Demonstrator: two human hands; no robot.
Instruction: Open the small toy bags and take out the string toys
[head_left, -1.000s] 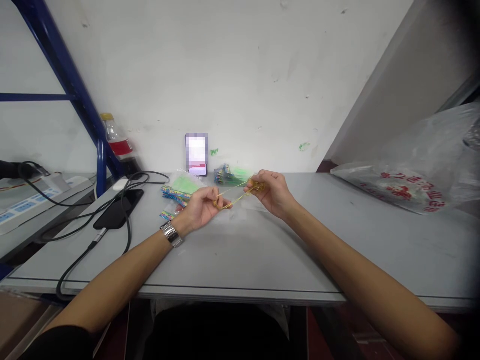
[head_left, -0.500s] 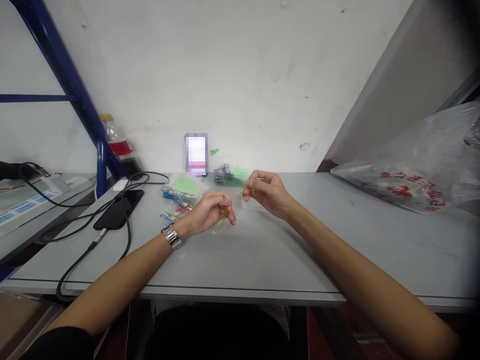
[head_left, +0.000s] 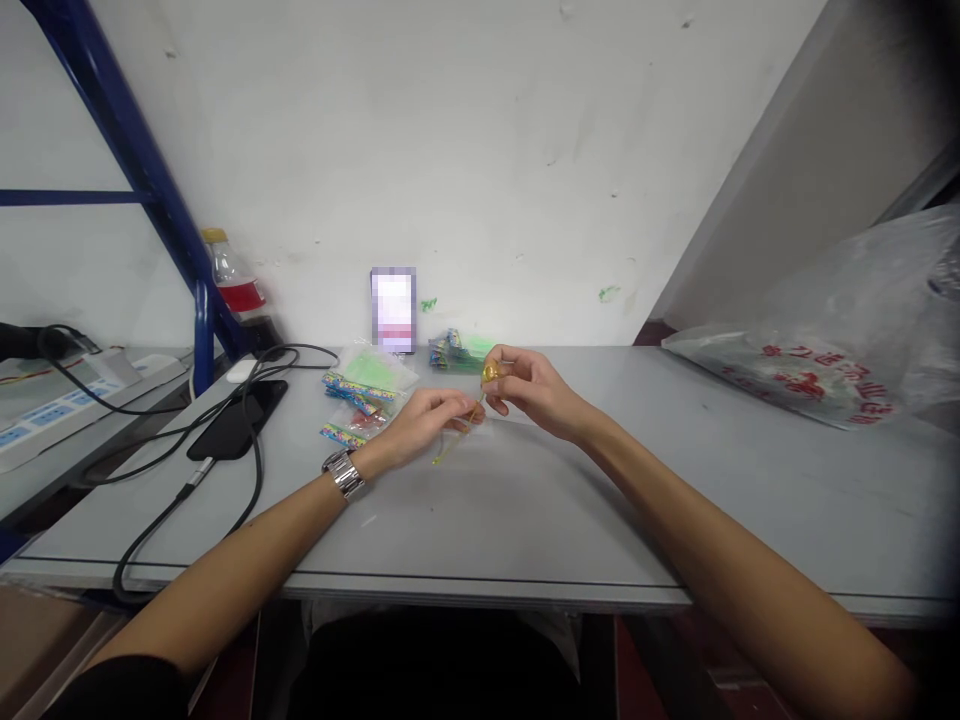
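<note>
My left hand (head_left: 424, 420) and my right hand (head_left: 529, 390) meet over the middle of the grey table (head_left: 525, 510). The right hand pinches a small yellow-gold bundle of rubber bands (head_left: 490, 373) between thumb and fingers. The left hand's fingertips pinch a thin yellow rubber band (head_left: 454, 445) that hangs down toward the table, its upper end close to the bundle. A metal watch (head_left: 343, 473) sits on my left wrist. Small clear packets with green and coloured contents (head_left: 367, 385) lie just beyond the left hand, and a second pile of packets (head_left: 457, 350) lies behind the right hand.
A phone (head_left: 393, 308) leans upright against the wall. A black phone (head_left: 236, 418) with cables lies at the left, near a bottle (head_left: 229, 275), a blue rack post (head_left: 202, 335) and a power strip (head_left: 52, 405). A large clear plastic bag (head_left: 825, 350) lies at the right.
One second ago a band was stretched taut between both hands. It has been let slack; the left hand dropped, then moved back up toward the right hand, which now shows the bundle.
</note>
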